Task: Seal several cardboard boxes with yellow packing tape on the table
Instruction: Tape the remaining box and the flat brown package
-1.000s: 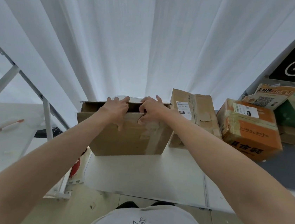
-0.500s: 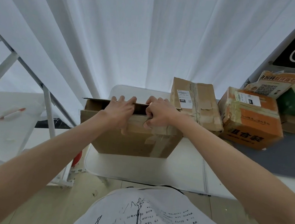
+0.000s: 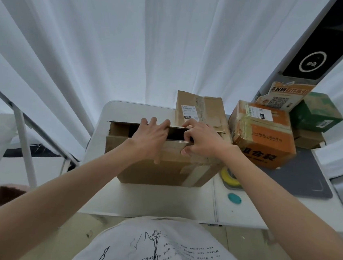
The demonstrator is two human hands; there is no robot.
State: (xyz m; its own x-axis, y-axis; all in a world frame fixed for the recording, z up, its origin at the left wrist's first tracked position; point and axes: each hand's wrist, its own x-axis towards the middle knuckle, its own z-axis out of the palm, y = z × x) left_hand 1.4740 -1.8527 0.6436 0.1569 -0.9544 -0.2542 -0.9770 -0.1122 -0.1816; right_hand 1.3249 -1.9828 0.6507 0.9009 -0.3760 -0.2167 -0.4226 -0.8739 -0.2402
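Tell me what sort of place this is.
Probably a makeshift parcel-packing station, not a home kitchen or shop floor: a white folding table before white curtains, used shipping cartons with labels, and a yellow tape roll beside the open brown box.

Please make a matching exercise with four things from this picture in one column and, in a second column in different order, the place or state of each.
Things:
1. brown box
2. yellow tape roll
3. teal oval object
4. green box

Places or states:
A. far right, behind the orange box
B. flaps not closed, both hands on it
C. on the white table, nearer the person than the roll
D. partly hidden by the right forearm

Pairs: 1-B, 2-D, 3-C, 4-A
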